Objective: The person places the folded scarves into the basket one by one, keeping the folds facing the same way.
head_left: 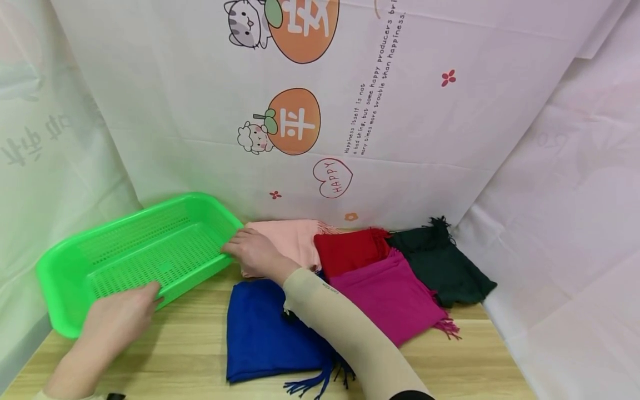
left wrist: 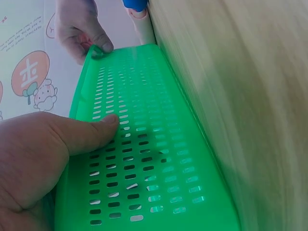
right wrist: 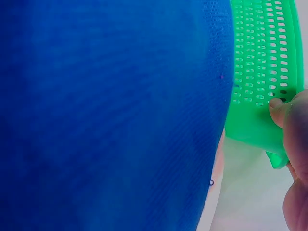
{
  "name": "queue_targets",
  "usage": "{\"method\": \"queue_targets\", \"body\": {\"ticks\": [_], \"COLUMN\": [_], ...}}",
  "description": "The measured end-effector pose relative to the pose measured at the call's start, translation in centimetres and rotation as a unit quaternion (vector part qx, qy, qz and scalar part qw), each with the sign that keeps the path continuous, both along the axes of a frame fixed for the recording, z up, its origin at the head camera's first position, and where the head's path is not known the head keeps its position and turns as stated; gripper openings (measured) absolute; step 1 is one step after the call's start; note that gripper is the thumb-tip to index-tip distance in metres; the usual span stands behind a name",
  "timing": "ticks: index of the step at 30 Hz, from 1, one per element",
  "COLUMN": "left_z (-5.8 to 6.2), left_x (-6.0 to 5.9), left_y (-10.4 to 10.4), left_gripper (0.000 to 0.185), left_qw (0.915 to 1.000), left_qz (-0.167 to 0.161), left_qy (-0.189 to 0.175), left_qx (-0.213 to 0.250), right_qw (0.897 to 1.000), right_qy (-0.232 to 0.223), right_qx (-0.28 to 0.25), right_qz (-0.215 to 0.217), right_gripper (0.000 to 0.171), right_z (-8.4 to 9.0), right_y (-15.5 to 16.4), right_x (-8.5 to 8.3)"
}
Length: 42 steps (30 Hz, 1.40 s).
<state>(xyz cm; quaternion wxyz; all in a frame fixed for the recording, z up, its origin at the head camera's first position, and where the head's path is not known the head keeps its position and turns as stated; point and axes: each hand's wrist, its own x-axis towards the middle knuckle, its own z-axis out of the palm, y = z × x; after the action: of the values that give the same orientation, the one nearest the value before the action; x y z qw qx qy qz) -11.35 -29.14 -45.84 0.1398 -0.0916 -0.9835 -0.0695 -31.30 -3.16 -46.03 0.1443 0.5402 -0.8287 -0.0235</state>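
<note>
Left hand (head_left: 120,314) and right hand (head_left: 257,253) both pinch the near rim of a green perforated plastic basket (head_left: 210,210), thumbs on its outer wall: left hand toward the left end, right hand at the near right corner. Basket sits at the left of the desk (head_left: 190,355), its far side close to the printed backdrop sheet (head_left: 425,133). Whether its base lies flat or is partly lifted: cannot tell.

Main risk, as I judge it: both grips are on one long side. Raise that rim and the far side, unsupported, would likely sag or push into the sheet. Left end is close to the desk's left edge; a slip that way could leave it overhanging.

Right end borders the pink scarf (head_left: 290,236). Swinging the basket rightward would probably ruck that fold. Beige sleeve (head_left: 345,322) crosses above the blue scarf (head_left: 265,333) and magenta scarf (head_left: 385,294); a low forearm could drag them askew, and loose fringe might catch.

Farther out, red scarf (head_left: 345,250) and dark green scarf (head_left: 440,261) seem safer, though the red one touches the magenta, so a tug could pass along.
</note>
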Motion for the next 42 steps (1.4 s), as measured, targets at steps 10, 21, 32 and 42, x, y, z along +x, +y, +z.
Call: {"method": "queue_targets", "body": {"ticks": [10, 21, 32, 42], "left_z": [-0.4, -0.2, -0.1, -0.1], "left_x": [0.3, 0.7, 0.6, 0.4], "left_y": [-0.7, -1.5, -2.5, -3.3], "left_gripper": [0.043, 0.037, 0.025, 0.018], "left_qw": [0.9994, 0.9996, 0.9995, 0.9995], "left_qz": [-0.009, -0.006, 0.000, 0.005], "left_qy": [0.034, 0.018, -0.003, -0.002], "left_qx": [0.006, 0.019, 0.030, 0.032], "right_qw": [1.000, 1.000, 1.000, 1.000], "right_qy": [-0.012, -0.021, -0.001, 0.017], "right_qx": [-0.015, -0.019, -0.015, -0.016], "right_qz": [0.006, 0.008, 0.007, 0.003], "right_gripper": [0.039, 0.034, 0.035, 0.035], "right_z": [-0.4, -0.3, -0.1, -0.4], "right_y": [0.1, 0.4, 0.3, 0.1], "right_x": [0.5, 1.9, 3.5, 4.7]}}
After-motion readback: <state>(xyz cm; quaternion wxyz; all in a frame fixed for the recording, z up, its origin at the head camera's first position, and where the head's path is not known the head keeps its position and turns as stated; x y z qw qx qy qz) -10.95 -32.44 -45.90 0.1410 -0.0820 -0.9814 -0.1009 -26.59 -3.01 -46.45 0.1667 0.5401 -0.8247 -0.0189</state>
